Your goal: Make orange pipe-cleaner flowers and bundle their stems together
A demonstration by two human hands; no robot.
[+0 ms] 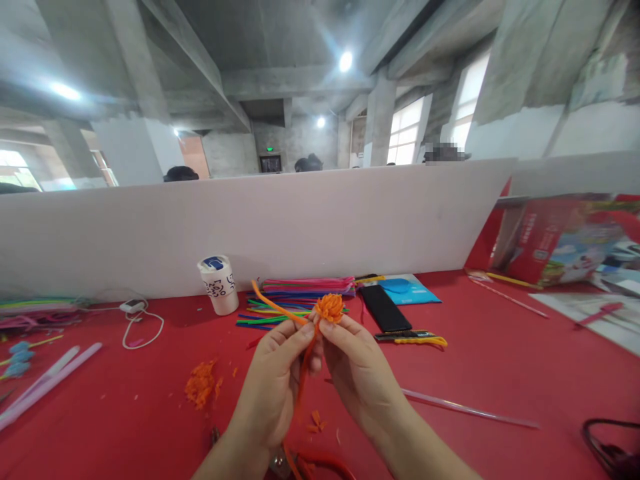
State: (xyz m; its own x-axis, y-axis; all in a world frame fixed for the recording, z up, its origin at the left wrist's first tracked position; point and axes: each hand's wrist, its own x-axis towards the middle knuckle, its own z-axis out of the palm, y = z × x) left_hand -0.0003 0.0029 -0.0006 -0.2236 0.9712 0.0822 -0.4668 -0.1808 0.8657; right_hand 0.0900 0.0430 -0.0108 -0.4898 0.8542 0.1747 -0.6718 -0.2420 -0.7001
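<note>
Between my two hands is an orange pipe-cleaner flower (pixel 330 308) with a bushy looped head. My left hand (pixel 283 360) pinches an orange pipe cleaner (pixel 273 303) just below the flower; one end sticks up to the left and another length hangs down. My right hand (pixel 357 353) pinches the base of the flower head between thumb and fingers. The hands nearly touch at the fingertips. Under my wrists lies a red-handled tool (pixel 325 461), partly hidden by my left forearm. Orange scraps (pixel 200 385) are piled on the red table (pixel 150 427) to the left.
Bundled coloured pipe cleaners (pixel 305 287) lie behind my hands, beside a white cup (pixel 219 285). To the right are a black phone (pixel 385 308), a utility knife (pixel 407 336), a blue packet (pixel 413 290) and a clear stick (pixel 470 407). A white partition (pixel 320 223) crosses the back.
</note>
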